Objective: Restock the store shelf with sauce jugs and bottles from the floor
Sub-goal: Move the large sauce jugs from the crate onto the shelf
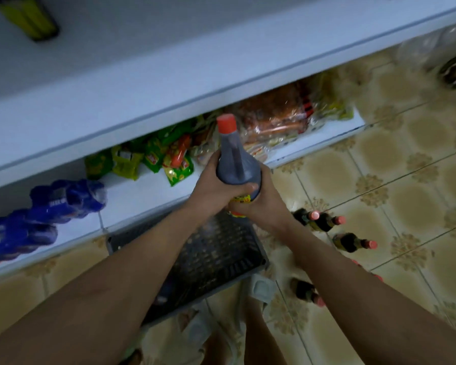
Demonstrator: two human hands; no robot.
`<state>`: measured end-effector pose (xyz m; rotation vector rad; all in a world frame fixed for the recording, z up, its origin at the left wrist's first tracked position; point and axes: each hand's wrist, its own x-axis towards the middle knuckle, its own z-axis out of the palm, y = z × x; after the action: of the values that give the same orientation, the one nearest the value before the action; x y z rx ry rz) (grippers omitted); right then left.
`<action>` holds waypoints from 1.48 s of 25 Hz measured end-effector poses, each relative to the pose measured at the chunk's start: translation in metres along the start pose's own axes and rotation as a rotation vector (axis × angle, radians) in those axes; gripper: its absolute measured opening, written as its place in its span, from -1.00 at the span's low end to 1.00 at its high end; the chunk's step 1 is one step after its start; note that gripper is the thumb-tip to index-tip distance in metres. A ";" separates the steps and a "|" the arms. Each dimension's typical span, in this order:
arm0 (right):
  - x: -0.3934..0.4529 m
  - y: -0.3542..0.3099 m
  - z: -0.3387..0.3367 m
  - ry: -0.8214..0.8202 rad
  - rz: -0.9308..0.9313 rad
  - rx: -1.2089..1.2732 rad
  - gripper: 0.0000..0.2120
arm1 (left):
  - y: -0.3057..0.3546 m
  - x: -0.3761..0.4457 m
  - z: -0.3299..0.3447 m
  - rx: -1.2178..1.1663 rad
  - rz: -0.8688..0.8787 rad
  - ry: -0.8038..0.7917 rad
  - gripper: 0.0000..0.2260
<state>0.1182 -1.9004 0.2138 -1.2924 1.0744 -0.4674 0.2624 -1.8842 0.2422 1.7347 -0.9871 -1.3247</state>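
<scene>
Dark sauce filled the large bottle (237,164) that was gripped in both hands above the floor, in front of the lower shelf. The left hand (216,188) was wrapped round the bottle's body from the left, its fingers across the front; the right hand (261,201) was clasped under and round the labelled base. The bottle was held upright, its red cap (227,123) raised toward the edge of the upper shelf board (169,83). Beneath the forearms, a dark plastic crate (216,256) was seen on the tiled floor (379,167), against the front edge of the lower shelf (142,191). Smaller red-capped bottles (324,222) were left lying on the floor just right of the crate. Green snack packets (153,162) and a wrapped reddish pack (274,117) were kept on the lower shelf, with blue packs (63,198) toward its left end.
</scene>
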 end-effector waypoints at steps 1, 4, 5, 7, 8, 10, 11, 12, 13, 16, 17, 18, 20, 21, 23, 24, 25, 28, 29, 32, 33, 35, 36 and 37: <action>-0.002 -0.011 -0.006 0.046 -0.021 0.024 -0.13 | 0.018 0.004 -0.001 0.041 0.042 -0.036 -0.10; -0.005 -0.046 -0.026 0.209 -0.091 0.114 -0.23 | 0.075 0.021 0.000 0.148 0.180 -0.167 -0.07; 0.000 -0.056 -0.036 0.270 -0.132 0.122 -0.25 | 0.094 0.032 0.002 0.179 0.225 -0.204 -0.08; 0.015 -0.075 -0.049 0.319 -0.181 0.140 -0.24 | 0.123 0.051 0.004 0.233 0.302 -0.244 -0.11; 0.029 -0.085 -0.060 0.354 -0.215 0.141 -0.23 | 0.139 0.064 0.007 0.250 0.351 -0.244 -0.12; 0.055 -0.099 -0.085 0.406 -0.252 0.131 -0.20 | 0.166 0.091 0.015 0.246 0.424 -0.244 -0.16; 0.067 -0.107 -0.096 0.424 -0.266 0.117 -0.20 | 0.179 0.103 0.018 0.238 0.446 -0.241 -0.19; 0.078 -0.116 -0.107 0.444 -0.282 0.100 -0.19 | 0.191 0.114 0.021 0.233 0.463 -0.240 -0.23; 0.089 -0.122 -0.119 0.460 -0.304 0.080 -0.21 | 0.202 0.126 0.025 0.230 0.475 -0.236 -0.26; 0.123 -0.137 -0.151 0.484 -0.376 0.083 -0.26 | 0.229 0.160 0.035 0.217 0.467 -0.226 -0.22; 0.135 -0.140 -0.159 0.489 -0.388 0.087 -0.26 | 0.235 0.170 0.039 0.213 0.464 -0.223 -0.19; 0.146 -0.142 -0.167 0.493 -0.390 0.090 -0.26 | 0.240 0.180 0.041 0.209 0.464 -0.218 -0.17; 0.167 -0.144 -0.180 0.504 -0.388 0.086 -0.24 | 0.248 0.201 0.047 0.201 0.455 -0.206 -0.14; 0.175 -0.145 -0.186 0.504 -0.391 0.082 -0.24 | 0.249 0.210 0.049 0.194 0.449 -0.198 -0.12; 0.189 -0.145 -0.198 0.486 -0.402 0.089 -0.19 | 0.249 0.227 0.054 0.188 0.450 -0.168 -0.10; 0.196 -0.145 -0.205 0.472 -0.398 0.093 -0.17 | 0.249 0.236 0.058 0.180 0.455 -0.150 -0.09; 0.201 -0.146 -0.211 0.465 -0.390 0.086 -0.15 | 0.249 0.244 0.062 0.167 0.455 -0.127 -0.09; 0.220 -0.148 -0.229 0.489 -0.376 0.053 -0.14 | 0.257 0.265 0.075 0.150 0.454 -0.072 -0.08; 0.227 -0.151 -0.236 0.505 -0.377 0.037 -0.14 | 0.262 0.272 0.080 0.149 0.457 -0.060 -0.08; 0.247 -0.155 -0.257 0.502 -0.389 0.026 -0.14 | 0.273 0.290 0.090 0.147 0.459 -0.007 -0.11; 0.253 -0.155 -0.262 0.494 -0.402 0.032 -0.14 | 0.275 0.295 0.093 0.141 0.455 0.008 -0.12; 0.267 -0.155 -0.271 0.500 -0.419 0.047 -0.13 | 0.280 0.306 0.098 0.138 0.457 0.008 -0.13; 0.273 -0.154 -0.275 0.507 -0.425 0.052 -0.12 | 0.282 0.311 0.100 0.141 0.463 0.003 -0.13; 0.278 -0.154 -0.278 0.517 -0.424 0.046 -0.12 | 0.284 0.316 0.102 0.138 0.467 0.000 -0.12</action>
<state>0.0583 -2.3137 0.2769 -1.3980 1.1976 -1.1882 0.1784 -2.3015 0.3422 1.4763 -1.4079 -0.9725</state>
